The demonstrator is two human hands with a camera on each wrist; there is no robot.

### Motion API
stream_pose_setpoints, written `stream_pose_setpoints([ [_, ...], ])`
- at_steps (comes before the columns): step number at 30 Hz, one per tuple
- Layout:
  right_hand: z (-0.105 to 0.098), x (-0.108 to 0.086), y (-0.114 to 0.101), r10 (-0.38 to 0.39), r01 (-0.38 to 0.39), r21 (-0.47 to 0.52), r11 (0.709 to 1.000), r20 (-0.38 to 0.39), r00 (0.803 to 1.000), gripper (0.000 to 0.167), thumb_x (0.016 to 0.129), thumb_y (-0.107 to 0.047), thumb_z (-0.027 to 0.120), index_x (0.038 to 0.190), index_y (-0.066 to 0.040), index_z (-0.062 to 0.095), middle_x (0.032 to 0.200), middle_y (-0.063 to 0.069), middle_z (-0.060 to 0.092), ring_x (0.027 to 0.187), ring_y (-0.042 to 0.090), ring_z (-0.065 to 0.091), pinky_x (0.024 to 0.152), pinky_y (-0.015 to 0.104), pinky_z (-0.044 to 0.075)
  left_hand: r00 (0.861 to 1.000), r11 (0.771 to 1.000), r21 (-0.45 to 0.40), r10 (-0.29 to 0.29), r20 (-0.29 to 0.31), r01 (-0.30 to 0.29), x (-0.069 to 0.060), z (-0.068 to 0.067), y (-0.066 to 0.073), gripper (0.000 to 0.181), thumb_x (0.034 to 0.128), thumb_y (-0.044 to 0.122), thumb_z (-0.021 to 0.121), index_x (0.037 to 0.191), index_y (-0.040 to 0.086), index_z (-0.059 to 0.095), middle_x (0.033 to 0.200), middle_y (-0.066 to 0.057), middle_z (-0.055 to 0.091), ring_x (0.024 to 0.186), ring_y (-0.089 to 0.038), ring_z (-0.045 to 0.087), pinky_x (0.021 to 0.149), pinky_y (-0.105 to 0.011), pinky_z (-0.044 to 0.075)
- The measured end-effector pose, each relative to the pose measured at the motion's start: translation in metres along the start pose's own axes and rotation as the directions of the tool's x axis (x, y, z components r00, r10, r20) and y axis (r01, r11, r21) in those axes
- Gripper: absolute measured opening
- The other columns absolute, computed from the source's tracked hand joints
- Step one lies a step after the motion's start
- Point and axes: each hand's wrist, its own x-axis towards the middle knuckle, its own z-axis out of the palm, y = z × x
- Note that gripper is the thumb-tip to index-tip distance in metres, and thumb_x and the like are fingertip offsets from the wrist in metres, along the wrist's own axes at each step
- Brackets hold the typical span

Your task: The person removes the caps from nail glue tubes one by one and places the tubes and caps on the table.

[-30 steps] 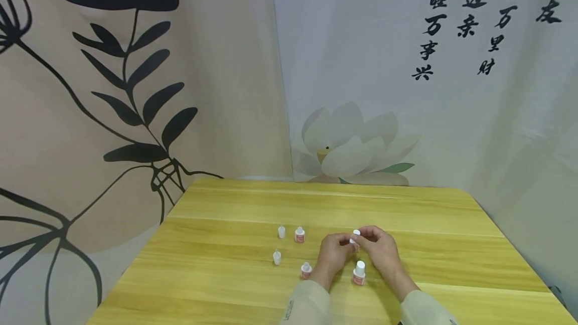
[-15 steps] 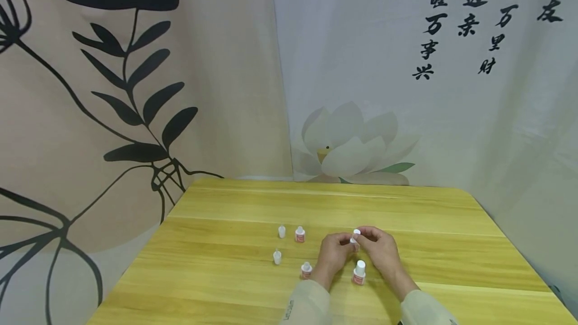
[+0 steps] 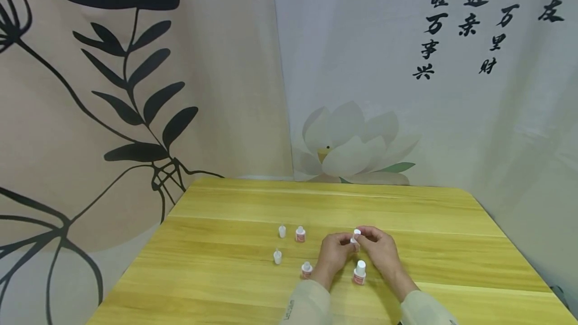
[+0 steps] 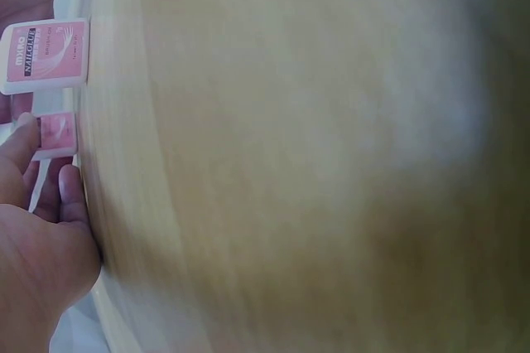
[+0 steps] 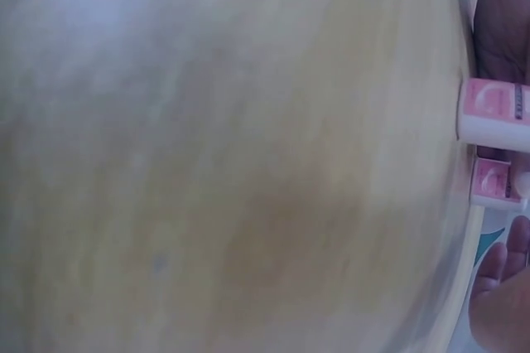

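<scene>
Between my two hands, a small nail glue bottle (image 3: 354, 240) with a pink label stands upright on or just above the table. My left hand (image 3: 335, 255) pinches its body; in the left wrist view its label (image 4: 56, 132) shows beside the fingers. My right hand (image 3: 381, 251) has thumb and fingers at its white cap (image 3: 356, 232), seemingly pinching it. Nearer to me stands another nail glue bottle (image 3: 359, 273) with a tall white cap. In the right wrist view this nearer bottle (image 5: 497, 113) partly covers the scene beside the right hand (image 5: 501, 307).
Left of my hands stand two pink-labelled bottles without tall caps, a far one (image 3: 300, 234) and a near one (image 3: 306, 270), the latter close to my left wrist. Further left are two small whitish pieces, a far piece (image 3: 282, 231) and a near piece (image 3: 277, 257), on the wooden table (image 3: 217, 275).
Hardly anything differs. Both hands stay at the same bottle, with at most a slight shift of the right fingers at the cap.
</scene>
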Motion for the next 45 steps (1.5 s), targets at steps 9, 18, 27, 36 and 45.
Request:
stream_pose_setpoints([
  [9,0.0003,0.0010,0.0024,0.005,-0.005,-0.025,1.000,-0.005,1.000,0.035,0.090,-0.024,0.074,0.117,-0.002,0.065,0.107,0.007,0.068,0.098,0.019,0.059,0.083,0.027,0.048,1.000,1.000,0.011,0.002,0.000,-0.002,-0.0009,-0.0002,-0.0003,0.011,0.0868,0.007,0.074,0.097,0.009,0.078,0.091,0.001,0.073,0.087,-0.010,0.064,0.081,-0.028,0.054],
  [18,0.0015,0.0017,0.0044,-0.004,0.004,-0.036,0.999,-0.018,1.000,0.027,0.094,-0.022,0.071,0.114,-0.004,0.068,0.105,0.006,0.069,0.097,0.018,0.059,0.081,0.027,0.049,1.000,1.000,0.005,0.011,0.003,-0.011,-0.0009,-0.0005,0.0006,0.012,0.0861,0.008,0.075,0.098,0.009,0.078,0.092,0.001,0.074,0.089,-0.010,0.064,0.082,-0.029,0.053],
  [27,0.0023,-0.0004,0.0024,-0.003,0.003,-0.019,1.000,-0.015,1.000,0.029,0.094,-0.023,0.070,0.116,-0.005,0.069,0.106,0.006,0.069,0.098,0.018,0.059,0.079,0.026,0.050,1.000,1.000,0.010,0.013,-0.005,-0.013,0.0002,-0.0006,0.0005,0.011,0.0856,0.008,0.075,0.097,0.008,0.078,0.091,0.000,0.074,0.087,-0.009,0.064,0.080,-0.028,0.053],
  [36,0.0024,-0.0010,0.0024,0.006,-0.006,-0.007,1.000,-0.010,1.000,0.033,0.094,-0.024,0.070,0.120,-0.004,0.068,0.109,0.006,0.069,0.100,0.017,0.059,0.081,0.025,0.049,1.000,1.000,0.022,-0.020,-0.007,0.020,0.0013,0.0001,0.0008,0.011,0.0861,0.009,0.076,0.097,0.010,0.078,0.093,0.002,0.073,0.089,-0.009,0.064,0.082,-0.028,0.053],
  [45,0.0027,-0.0021,0.0021,-0.002,0.002,-0.010,1.000,-0.016,1.000,0.036,0.094,-0.024,0.069,0.122,-0.002,0.068,0.114,0.008,0.070,0.104,0.016,0.060,0.084,0.024,0.048,1.000,1.000,0.007,0.014,-0.005,-0.014,0.0009,0.0004,-0.0015,0.011,0.0846,0.007,0.076,0.095,0.008,0.078,0.090,0.001,0.073,0.086,-0.009,0.064,0.080,-0.028,0.053],
])
